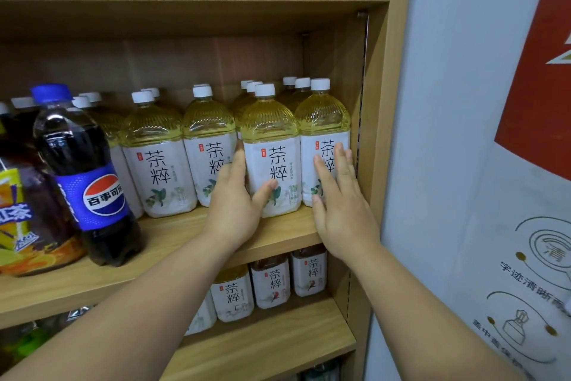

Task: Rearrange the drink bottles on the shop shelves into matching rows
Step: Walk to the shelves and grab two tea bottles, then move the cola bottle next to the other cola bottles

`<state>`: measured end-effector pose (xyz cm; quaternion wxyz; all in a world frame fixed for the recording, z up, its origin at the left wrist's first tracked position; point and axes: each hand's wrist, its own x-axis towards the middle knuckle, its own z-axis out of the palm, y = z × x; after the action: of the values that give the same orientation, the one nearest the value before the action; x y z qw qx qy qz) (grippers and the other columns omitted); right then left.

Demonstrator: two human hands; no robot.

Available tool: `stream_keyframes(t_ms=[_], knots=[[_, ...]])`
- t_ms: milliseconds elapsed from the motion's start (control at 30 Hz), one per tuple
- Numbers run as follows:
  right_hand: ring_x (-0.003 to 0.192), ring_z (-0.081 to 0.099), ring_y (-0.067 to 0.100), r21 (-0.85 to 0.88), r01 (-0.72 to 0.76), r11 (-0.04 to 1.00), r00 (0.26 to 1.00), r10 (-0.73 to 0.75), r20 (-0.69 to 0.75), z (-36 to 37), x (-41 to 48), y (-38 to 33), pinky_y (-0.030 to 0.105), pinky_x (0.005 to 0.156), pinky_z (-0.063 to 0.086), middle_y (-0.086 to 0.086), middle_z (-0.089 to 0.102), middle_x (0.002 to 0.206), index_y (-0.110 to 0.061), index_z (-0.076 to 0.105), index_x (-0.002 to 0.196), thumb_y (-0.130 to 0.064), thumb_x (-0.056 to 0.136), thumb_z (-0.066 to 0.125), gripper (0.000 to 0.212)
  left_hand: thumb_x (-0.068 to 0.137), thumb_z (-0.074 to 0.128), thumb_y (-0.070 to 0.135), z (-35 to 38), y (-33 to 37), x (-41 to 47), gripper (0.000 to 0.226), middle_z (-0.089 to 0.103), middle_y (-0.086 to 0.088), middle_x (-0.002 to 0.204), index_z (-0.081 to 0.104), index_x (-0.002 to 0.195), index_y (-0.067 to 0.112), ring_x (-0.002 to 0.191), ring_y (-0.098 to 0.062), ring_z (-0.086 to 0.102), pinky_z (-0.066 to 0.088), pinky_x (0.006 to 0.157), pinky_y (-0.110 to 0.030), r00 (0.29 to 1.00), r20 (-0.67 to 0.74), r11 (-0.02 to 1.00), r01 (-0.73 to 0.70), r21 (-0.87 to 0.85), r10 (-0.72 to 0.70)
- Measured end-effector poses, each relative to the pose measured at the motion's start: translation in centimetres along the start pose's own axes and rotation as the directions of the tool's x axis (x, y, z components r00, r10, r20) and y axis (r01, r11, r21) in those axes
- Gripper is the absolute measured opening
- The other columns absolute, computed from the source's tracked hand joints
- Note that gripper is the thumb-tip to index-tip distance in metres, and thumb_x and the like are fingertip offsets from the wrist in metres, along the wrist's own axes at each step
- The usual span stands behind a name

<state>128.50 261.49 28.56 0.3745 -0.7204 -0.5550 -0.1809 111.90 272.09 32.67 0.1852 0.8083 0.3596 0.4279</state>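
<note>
Wood-grain board forms the front edge of the middle shelf [173, 244], and two bare forearms reach in over it from below. Under them, on the lower shelf [278, 337], stands a row of small tea bottles [271, 285] with white labels. At the near left of the middle shelf a Pepsi bottle [83, 164] with a blue cap stands upright close to the edge, just beside an iced tea bottle [18, 226] with a yellow label that is cut off by the frame.

Further in, the left hand [236, 207] grips the second tea bottle from the right [273, 133]: its thumb [265, 190] lies across the lower front of the label, and its fingers [239, 158] slip round the bottle's left side, into the gap next to the neighbouring bottle. The right hand [341, 210] is released, its fingers [343, 161] straight and laid flat on the label of the rightmost tea bottle [323, 115], which stands against the shelf's right wall. Both bottles are upright in the front row, side by side and touching or nearly so, filled with pale yellow tea. Two more matching tea bottles [157, 145] stand to their left in the same row.

Behind them, the white caps [290, 81] of further rows show, back towards the rear panel. Beyond the right upright hangs a white and red poster [509, 257]
</note>
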Motion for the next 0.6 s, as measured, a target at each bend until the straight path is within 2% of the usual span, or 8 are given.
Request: stream_keyframes(t_ms=[100, 167, 233, 300, 400, 500, 600], knots=[[0.154, -0.027, 0.008, -0.016, -0.015, 1.000, 0.998, 0.016, 0.059, -0.4, 0.0, -0.1, 0.034, 0.120, 0.019, -0.011, -0.027, 0.169, -0.033, 0.006, 0.165, -0.026, 0.104, 0.050, 0.075, 0.091, 0.071, 0.046, -0.5, -0.1, -0.3, 0.079, 0.051, 0.004, 0.144, 0.027, 0.156, 0.039, 0.133, -0.016, 0.048, 0.044, 0.112, -0.042, 0.998, 0.046, 0.997, 0.044, -0.063, -0.041], [0.153, -0.029, 0.007, 0.009, -0.029, 1.000, 0.995, 0.028, 0.093, -0.8, -0.1, -0.1, 0.037, 0.124, 0.016, -0.014, -0.030, 0.168, -0.034, 0.005, 0.164, -0.029, 0.104, 0.053, 0.078, 0.091, 0.072, 0.046, -1.6, 0.3, -1.5, 0.089, 0.043, 0.002, 0.155, 0.018, 0.162, 0.037, 0.142, -0.016, 0.041, 0.040, 0.117, -0.047, 0.995, 0.066, 0.993, 0.083, -0.081, -0.078], [0.154, -0.027, 0.006, 0.054, -0.078, 0.995, 0.993, 0.073, 0.094, -1.2, -0.4, -0.6, 0.041, 0.126, 0.014, -0.015, -0.029, 0.168, -0.032, 0.008, 0.165, -0.035, 0.103, 0.055, 0.077, 0.092, 0.071, 0.043, -3.6, 0.5, -3.4, 0.089, 0.039, 0.003, 0.157, 0.017, 0.162, 0.036, 0.142, -0.013, 0.041, 0.042, 0.116, -0.043, 0.997, 0.041, 0.992, 0.076, -0.100, -0.072], [0.156, -0.020, 0.008, 0.094, -0.106, 0.990, 0.994, 0.106, 0.005, -1.1, -0.9, -2.2, 0.043, 0.127, 0.013, -0.011, -0.019, 0.170, -0.026, 0.019, 0.164, -0.040, 0.101, 0.056, 0.074, 0.092, 0.072, 0.039, -6.0, 0.3, -5.7, 0.078, 0.045, 0.011, 0.146, 0.029, 0.158, 0.038, 0.131, -0.004, 0.048, 0.048, 0.108, -0.035, 1.000, -0.009, 0.993, 0.026, -0.117, -0.027], [0.160, -0.008, 0.015, 0.187, 0.022, 0.982, 0.991, 0.004, -0.137, 0.0, -1.7, -6.4, 0.042, 0.123, 0.012, -0.003, 0.004, 0.173, -0.021, 0.037, 0.156, -0.041, 0.097, 0.058, 0.066, 0.091, 0.074, 0.028, -9.6, -0.8, -9.0, 0.058, 0.052, 0.020, 0.131, 0.050, 0.142, 0.039, 0.118, 0.005, 0.053, 0.053, 0.092, -0.021, 0.995, -0.090, 0.985, 0.013, -0.174, -0.029], [0.160, 0.007, 0.014, 0.283, 0.151, 0.947, 0.987, -0.126, -0.103, 1.0, -2.0, -11.8, 0.040, 0.121, 0.018, -0.002, 0.020, 0.170, -0.028, 0.044, 0.150, -0.048, 0.098, 0.055, 0.057, 0.089, 0.076, 0.015, -13.1, -2.3, -11.2, 0.046, 0.061, 0.013, 0.127, 0.059, 0.127, 0.035, 0.113, -0.002, 0.060, 0.053, 0.083, -0.016, 0.982, -0.171, 0.960, 0.033, -0.278, -0.083], [0.149, 0.028, 0.005, 0.425, 0.172, 0.889, 0.983, -0.184, -0.014, 1.9, -1.5, -17.0, 0.032, 0.117, 0.028, -0.013, 0.034, 0.158, -0.032, 0.045, 0.149, -0.052, 0.097, 0.054, 0.056, 0.089, 0.075, 0.010, -16.6, -4.3, -11.6, 0.040, 0.065, 0.007, 0.119, 0.062, 0.121, 0.031, 0.106, -0.001, 0.063, 0.053, 0.080, -0.014, 0.946, -0.296, 0.954, 0.044, -0.295, -0.135]])
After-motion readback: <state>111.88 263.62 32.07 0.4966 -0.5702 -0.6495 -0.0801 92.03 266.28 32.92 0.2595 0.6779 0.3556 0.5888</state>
